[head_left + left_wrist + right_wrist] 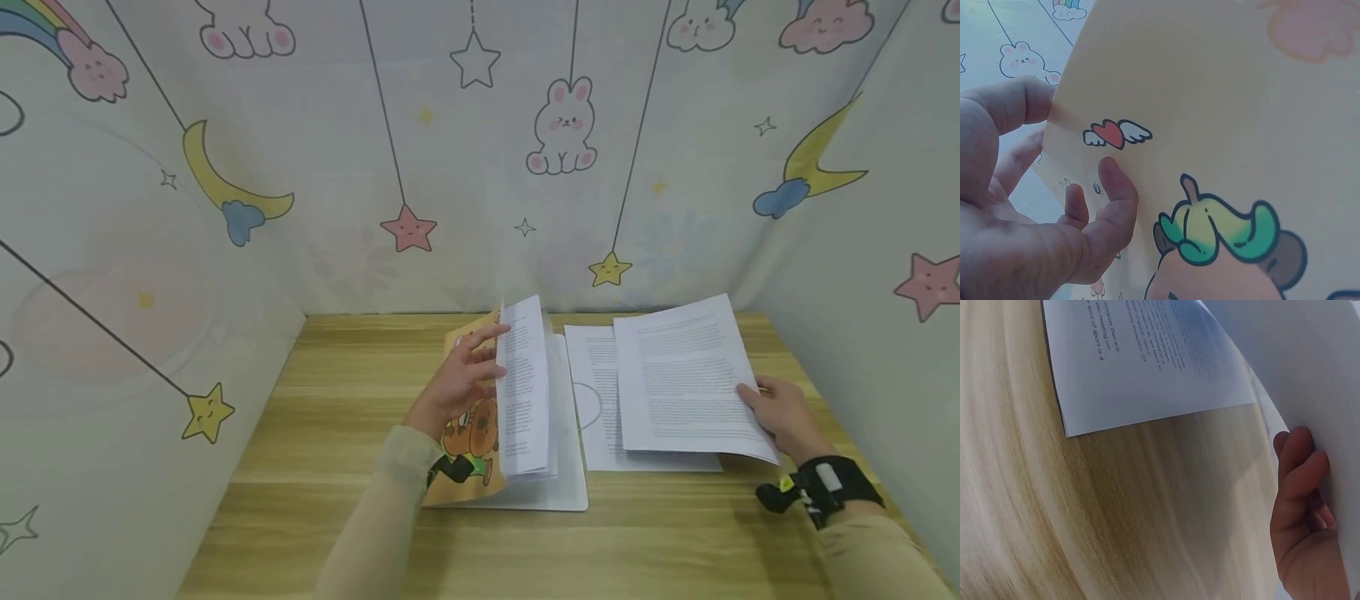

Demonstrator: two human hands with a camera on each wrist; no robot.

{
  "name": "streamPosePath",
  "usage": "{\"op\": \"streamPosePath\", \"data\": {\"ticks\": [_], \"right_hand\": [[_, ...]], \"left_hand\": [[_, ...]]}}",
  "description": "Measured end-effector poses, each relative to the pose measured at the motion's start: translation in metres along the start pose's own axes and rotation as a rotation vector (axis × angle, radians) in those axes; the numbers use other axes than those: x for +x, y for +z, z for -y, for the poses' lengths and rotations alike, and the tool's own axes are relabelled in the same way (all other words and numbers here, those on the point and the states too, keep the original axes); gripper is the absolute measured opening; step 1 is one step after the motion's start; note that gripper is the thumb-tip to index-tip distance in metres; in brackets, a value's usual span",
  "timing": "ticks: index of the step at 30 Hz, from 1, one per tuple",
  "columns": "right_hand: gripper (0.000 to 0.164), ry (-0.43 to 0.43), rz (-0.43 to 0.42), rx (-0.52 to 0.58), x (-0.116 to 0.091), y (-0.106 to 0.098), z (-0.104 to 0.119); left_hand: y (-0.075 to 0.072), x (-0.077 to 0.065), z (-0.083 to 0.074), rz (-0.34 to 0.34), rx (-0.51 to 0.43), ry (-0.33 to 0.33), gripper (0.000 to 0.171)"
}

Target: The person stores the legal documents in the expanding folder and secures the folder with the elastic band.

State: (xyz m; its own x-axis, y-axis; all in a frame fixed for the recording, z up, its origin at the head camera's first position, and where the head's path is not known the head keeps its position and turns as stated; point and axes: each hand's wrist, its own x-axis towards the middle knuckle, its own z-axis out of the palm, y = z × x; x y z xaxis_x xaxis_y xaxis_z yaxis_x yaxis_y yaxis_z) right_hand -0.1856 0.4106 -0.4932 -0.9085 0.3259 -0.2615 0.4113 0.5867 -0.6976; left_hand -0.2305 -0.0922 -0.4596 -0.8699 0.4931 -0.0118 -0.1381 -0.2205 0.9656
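A folder with a yellow-orange cartoon cover stands half open near the middle of the table, printed pages fanned upright inside it. My left hand holds the raised cover at its free edge. In the left wrist view, some fingers reach past the edge of the cover while other fingertips lie in front of it. On the right, my right hand pinches the right edge of a printed sheet, thumb on top. That sheet is lifted and tilted, overlapping another printed sheet lying on the table.
The wood-grain table runs back to a wall hanging printed with stars, moons and rabbits, which also encloses both sides. A faint round outline shows between the folder and the sheets. A black strap with a camera sits on the right wrist.
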Motion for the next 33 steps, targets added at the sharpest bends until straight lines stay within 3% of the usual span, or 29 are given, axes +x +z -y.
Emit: {"op": "streamPosePath", "data": {"ticks": [14,28,33], "right_hand": [[0.065,-0.057,-0.008,0.084,-0.009,0.012,0.009],[0.066,-0.156,0.084,0.164,-0.020,0.025,0.034],[0.067,-0.149,0.109,0.165,-0.024,0.029,0.044]], "left_hand": [[-0.001,-0.001,-0.001,0.003,-0.024,-0.013,0.068],[-0.001,-0.002,-0.004,-0.009,-0.049,0.006,0.071],[-0.001,-0.002,-0.003,-0.009,-0.042,0.010,0.072]]}}
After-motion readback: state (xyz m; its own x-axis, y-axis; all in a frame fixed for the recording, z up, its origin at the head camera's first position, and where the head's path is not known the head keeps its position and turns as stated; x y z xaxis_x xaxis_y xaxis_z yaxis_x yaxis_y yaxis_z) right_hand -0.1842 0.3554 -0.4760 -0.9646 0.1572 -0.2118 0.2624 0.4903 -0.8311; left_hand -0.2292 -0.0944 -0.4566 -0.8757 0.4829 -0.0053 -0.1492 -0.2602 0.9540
